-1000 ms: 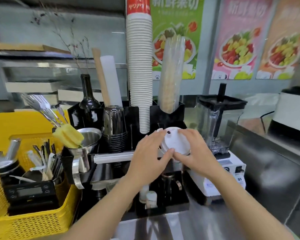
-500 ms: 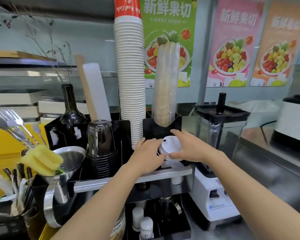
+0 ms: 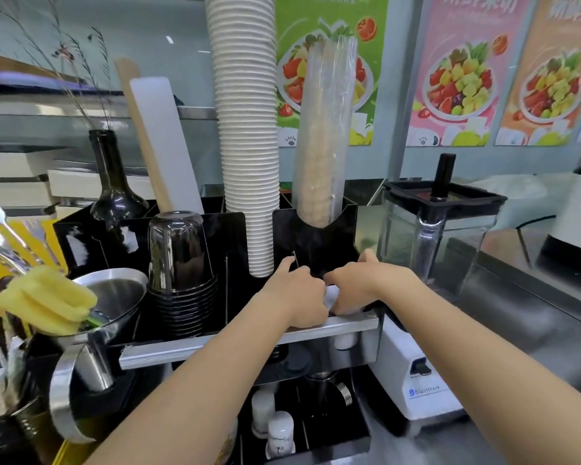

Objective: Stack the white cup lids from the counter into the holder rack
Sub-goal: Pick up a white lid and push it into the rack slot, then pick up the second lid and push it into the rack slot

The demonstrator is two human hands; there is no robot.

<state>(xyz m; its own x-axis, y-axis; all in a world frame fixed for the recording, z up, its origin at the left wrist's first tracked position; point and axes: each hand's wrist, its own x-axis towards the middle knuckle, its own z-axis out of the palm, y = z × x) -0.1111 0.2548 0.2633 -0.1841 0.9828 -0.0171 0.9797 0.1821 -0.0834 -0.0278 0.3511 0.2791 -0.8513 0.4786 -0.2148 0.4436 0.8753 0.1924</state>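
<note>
Both my hands are down at the front compartment of the black acrylic holder rack, pressing the round white plastic cup lid in. My left hand is curled over it from the left, my right hand from the right w/ fingers folded onto it, so both are closed on the lid; only a sliver of white shows between them, the rest is hidden, so I can't tell if it sits flat or cocked. That's the main risk: if it goes in tilted it'll likely jam on the rack wall or sit crooked, and later lids won't nest on it. I also can't see what's already in that slot, so seating is by feel. Second worry: the tall stack of ribbed white paper cups stands just beside my left knuckles, and the clear plastic sleeve of brown cups right above the slot; a bump from either wrist while pulling out could prob. topple them. The clear blender jug w/ black lid is near my right forearm, so a wide elbow swing could knock it.
</note>
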